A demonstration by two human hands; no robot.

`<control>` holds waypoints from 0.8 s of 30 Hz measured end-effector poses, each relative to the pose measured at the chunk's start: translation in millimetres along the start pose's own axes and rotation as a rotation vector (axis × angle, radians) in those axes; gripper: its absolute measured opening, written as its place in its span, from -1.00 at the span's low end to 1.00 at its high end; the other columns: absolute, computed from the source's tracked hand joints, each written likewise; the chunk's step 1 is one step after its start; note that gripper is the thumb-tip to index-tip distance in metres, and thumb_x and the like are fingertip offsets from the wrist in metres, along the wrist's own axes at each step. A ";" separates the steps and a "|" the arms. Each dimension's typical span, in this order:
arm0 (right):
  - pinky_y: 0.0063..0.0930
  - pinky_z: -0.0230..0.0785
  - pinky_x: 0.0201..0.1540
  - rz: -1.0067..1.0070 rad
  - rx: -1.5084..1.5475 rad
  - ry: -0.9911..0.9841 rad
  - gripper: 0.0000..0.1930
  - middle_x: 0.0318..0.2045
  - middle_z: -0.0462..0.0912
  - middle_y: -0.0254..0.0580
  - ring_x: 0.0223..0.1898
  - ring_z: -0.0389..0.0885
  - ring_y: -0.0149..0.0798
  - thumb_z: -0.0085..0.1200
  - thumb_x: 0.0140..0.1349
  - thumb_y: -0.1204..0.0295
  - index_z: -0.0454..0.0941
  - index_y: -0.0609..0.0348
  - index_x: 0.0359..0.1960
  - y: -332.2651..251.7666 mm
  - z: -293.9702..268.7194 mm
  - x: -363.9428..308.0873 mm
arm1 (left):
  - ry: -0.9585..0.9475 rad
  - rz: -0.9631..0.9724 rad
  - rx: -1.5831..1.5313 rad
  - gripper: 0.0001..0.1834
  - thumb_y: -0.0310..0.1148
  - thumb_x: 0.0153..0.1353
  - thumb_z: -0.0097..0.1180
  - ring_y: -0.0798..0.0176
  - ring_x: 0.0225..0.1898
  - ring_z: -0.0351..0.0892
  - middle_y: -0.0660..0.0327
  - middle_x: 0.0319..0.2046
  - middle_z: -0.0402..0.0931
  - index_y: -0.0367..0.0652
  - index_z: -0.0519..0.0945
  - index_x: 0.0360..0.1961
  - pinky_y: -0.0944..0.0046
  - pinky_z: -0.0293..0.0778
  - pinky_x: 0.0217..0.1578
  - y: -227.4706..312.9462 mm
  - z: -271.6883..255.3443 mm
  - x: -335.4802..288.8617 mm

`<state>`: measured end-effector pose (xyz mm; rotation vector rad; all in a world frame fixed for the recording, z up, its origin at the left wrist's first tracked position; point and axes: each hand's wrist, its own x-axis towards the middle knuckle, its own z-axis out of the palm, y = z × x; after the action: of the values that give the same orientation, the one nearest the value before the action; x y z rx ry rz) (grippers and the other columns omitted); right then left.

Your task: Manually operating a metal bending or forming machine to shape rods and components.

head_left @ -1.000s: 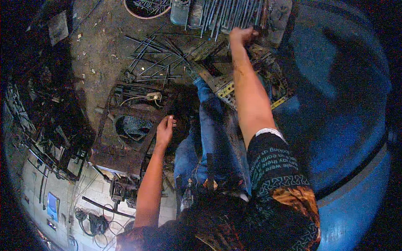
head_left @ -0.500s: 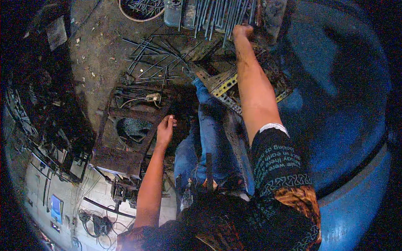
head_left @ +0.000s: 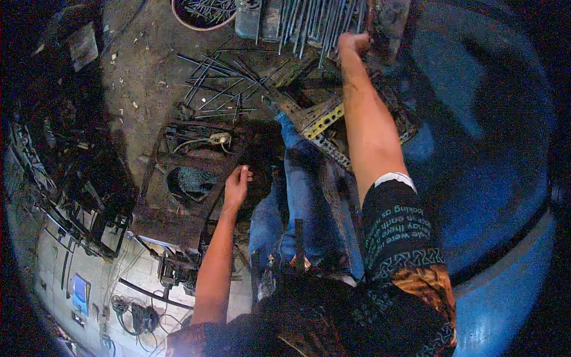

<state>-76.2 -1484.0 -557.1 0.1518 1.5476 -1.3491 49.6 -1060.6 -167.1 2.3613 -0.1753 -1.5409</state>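
at the far left, a blue panel (head_left: 81,294) sits against a pale tiled surface (head_left: 56,265); any marking on it is too small to tell. next comes a dark metal frame (head_left: 169,223), and above it a round basin (head_left: 189,25) filled with short pieces. loose rods (head_left: 220,92) lie crossed on the ground, pointing several ways.

the left hand (head_left: 237,183) hangs just beside the frame's right edge, fingers curled, with nothing seen in it; whether it is fully closed cannot be told. the row of rods (head_left: 306,27) lies well ahead of it and to its right, over a grey metal surface (head_left: 246,25). their long axes run roughly away from the person, slightly slanted, the near ends uneven.

the right hand (head_left: 353,44) is much the nearer, its arm stretched out straight to the row's near right side. its fingers bend over, blurred, and whether they grip a rod cannot be told. below it, a yellow perforated metal strip (head_left: 324,121) runs aslant behind the forearm.

the right sleeve (head_left: 395,220) carries pale printed lettering, upside down in this view, above a knotwork band. farthest right, a large blue curved surface (head_left: 488,172) shows no readable label.
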 end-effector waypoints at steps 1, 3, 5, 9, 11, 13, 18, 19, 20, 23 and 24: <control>-0.24 0.17 -0.23 -0.028 0.006 -0.007 -0.60 -0.40 0.34 -0.32 -0.40 0.26 -0.23 -0.25 0.12 -0.06 0.31 0.01 -0.36 -28.9 9.1 21.7 | -0.011 0.035 -0.021 -0.60 -0.18 0.29 -0.13 0.30 -0.37 0.55 0.11 -0.38 0.56 -0.36 0.48 -0.14 0.34 0.42 -0.26 7.4 8.7 0.5; -0.23 0.19 -0.21 -0.047 0.019 -0.007 -0.62 -0.36 0.37 -0.32 -0.38 0.28 -0.23 -0.23 0.12 -0.03 0.32 0.02 -0.33 -56.9 7.0 44.2 | -0.019 0.065 -0.038 -0.60 -0.17 0.29 -0.13 0.30 -0.37 0.55 0.11 -0.38 0.56 -0.36 0.48 -0.15 0.34 0.42 -0.26 15.6 15.1 -0.6; -0.22 0.20 -0.20 -0.029 0.033 0.011 -0.63 -0.32 0.39 -0.32 -0.36 0.31 -0.23 -0.20 0.12 0.00 0.33 0.03 -0.29 -54.7 -7.1 50.8 | -0.016 0.048 -0.016 -0.60 -0.18 0.29 -0.14 0.29 -0.37 0.55 0.11 -0.38 0.56 -0.36 0.47 -0.14 0.33 0.42 -0.25 16.9 12.0 -3.3; -0.20 0.23 -0.17 -0.027 0.070 0.021 -0.65 -0.25 0.44 -0.31 -0.31 0.35 -0.22 -0.16 0.12 0.07 0.36 0.05 -0.23 -66.1 6.9 76.4 | -0.069 0.015 -0.063 -0.60 -0.18 0.29 -0.14 0.29 -0.35 0.55 0.10 -0.37 0.56 -0.37 0.47 -0.13 0.33 0.42 -0.25 6.7 17.6 -0.1; -0.19 0.25 -0.15 -0.008 0.086 0.037 -0.65 -0.21 0.46 -0.31 -0.29 0.38 -0.22 -0.13 0.12 0.10 0.37 0.06 -0.20 -60.9 -2.3 80.4 | -0.056 0.023 -0.048 -0.60 -0.18 0.30 -0.15 0.29 -0.34 0.55 0.10 -0.37 0.56 -0.36 0.47 -0.13 0.32 0.42 -0.24 10.3 15.7 -2.8; -0.17 0.26 -0.14 -0.010 0.102 0.040 -0.65 -0.18 0.48 -0.30 -0.27 0.40 -0.22 -0.11 0.12 0.13 0.38 0.07 -0.16 -68.5 7.8 92.0 | -0.062 0.022 -0.043 -0.60 -0.18 0.30 -0.15 0.29 -0.34 0.55 0.11 -0.37 0.56 -0.36 0.47 -0.13 0.33 0.42 -0.23 14.8 15.2 -2.4; -0.16 0.28 -0.16 -0.125 -0.787 0.187 -0.66 -0.22 0.47 -0.26 -0.29 0.40 -0.22 -0.17 0.11 0.12 0.39 0.07 -0.20 -10.3 -20.9 83.3 | -0.011 -0.007 -0.012 -0.60 -0.18 0.30 -0.15 0.29 -0.33 0.54 0.12 -0.36 0.56 -0.35 0.48 -0.13 0.34 0.42 -0.23 3.2 0.2 -2.1; -0.23 0.25 -0.20 -0.490 -0.680 0.181 -0.69 -0.32 0.43 -0.31 -0.36 0.34 -0.24 -0.07 0.04 0.10 0.37 0.01 -0.29 -22.6 0.4 98.2 | -0.060 0.003 -0.050 -0.58 -0.15 0.30 -0.16 0.27 -0.28 0.53 0.12 -0.34 0.57 -0.32 0.50 -0.12 0.33 0.39 -0.17 9.0 11.3 1.8; -0.30 0.23 -0.24 -0.829 -0.557 0.175 -0.71 -0.41 0.38 -0.35 -0.42 0.28 -0.26 0.02 -0.02 0.08 0.35 -0.05 -0.39 -35.0 11.7 109.7 | -0.100 0.004 -0.073 -0.57 -0.12 0.30 -0.17 0.24 -0.23 0.53 0.12 -0.31 0.58 -0.29 0.52 -0.11 0.32 0.36 -0.12 13.9 18.4 3.1; -0.30 0.24 -0.30 -0.679 -0.520 0.087 -0.72 -0.47 0.40 -0.33 -0.46 0.30 -0.25 0.02 -0.03 0.12 0.38 0.00 -0.41 -5.1 -4.3 103.6 | -0.061 0.022 -0.079 -0.59 -0.16 0.30 -0.15 0.33 -0.35 0.52 0.14 -0.39 0.54 -0.35 0.48 -0.14 0.35 0.42 -0.24 11.0 11.1 -0.9; -0.30 0.24 -0.33 -0.617 -0.491 0.043 -0.73 -0.49 0.40 -0.32 -0.48 0.31 -0.24 0.02 -0.04 0.14 0.40 0.03 -0.42 -5.3 -3.4 97.6 | -0.057 0.020 -0.076 -0.59 -0.16 0.30 -0.15 0.33 -0.35 0.52 0.14 -0.39 0.54 -0.35 0.48 -0.14 0.35 0.42 -0.24 9.8 10.3 -1.2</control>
<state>-126.7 -1531.7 -625.9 -0.6519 2.0059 -1.3685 40.4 -1071.5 -166.7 2.2517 -0.1501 -1.5783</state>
